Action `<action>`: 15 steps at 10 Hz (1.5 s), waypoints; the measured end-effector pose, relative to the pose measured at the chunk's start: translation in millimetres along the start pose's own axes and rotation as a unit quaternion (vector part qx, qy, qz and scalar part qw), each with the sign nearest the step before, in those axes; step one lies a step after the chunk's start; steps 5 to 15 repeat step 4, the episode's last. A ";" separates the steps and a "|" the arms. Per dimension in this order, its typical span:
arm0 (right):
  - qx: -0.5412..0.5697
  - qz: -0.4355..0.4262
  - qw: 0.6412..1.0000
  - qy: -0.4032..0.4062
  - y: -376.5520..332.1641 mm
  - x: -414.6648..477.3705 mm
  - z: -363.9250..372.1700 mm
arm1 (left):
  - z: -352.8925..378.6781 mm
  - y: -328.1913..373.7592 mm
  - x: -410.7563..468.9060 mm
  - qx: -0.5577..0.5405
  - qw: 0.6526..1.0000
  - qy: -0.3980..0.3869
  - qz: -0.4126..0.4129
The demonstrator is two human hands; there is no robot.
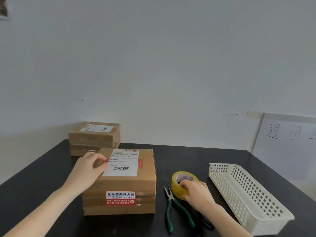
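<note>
Nearby, counted two cardboard boxes: front box (119, 185) on the bench (188, 158), second box (94, 137) behind it. Found left grip (89, 166) curled atop the front box by its shipping label (122, 162); could not tell whether pinching. Saw right grip (195, 191) clasped round one tape roll (177, 189), right of that box. Noted one pliers (169, 199) beside it, one basket (227, 190) beyond.

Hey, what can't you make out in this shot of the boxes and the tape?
Head view only:
shipping label fine print: too small to read.
tape roll near side: hidden by the right hand.
left hand: whether its fingertips pinch the label on the front box is unclear.
wall sheet writing: cut off by the right edge.
</note>
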State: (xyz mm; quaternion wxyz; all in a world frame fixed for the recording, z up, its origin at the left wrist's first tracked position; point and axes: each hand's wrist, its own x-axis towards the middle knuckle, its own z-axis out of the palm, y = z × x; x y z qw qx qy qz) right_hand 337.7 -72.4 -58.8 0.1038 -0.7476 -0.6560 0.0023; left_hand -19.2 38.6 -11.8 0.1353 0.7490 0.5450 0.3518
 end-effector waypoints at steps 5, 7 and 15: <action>0.110 0.028 0.993 -0.041 4.0 12.7 -13.1 | -0.2 1.2 2.7 -0.047 0.999 -0.006 -0.005; 0.110 0.028 0.993 -0.041 4.0 12.7 -13.1 | -0.2 1.2 2.7 -0.047 0.999 -0.006 -0.005; 0.110 0.028 0.993 -0.041 4.0 12.7 -13.1 | -0.2 1.2 2.7 -0.047 0.999 -0.006 -0.005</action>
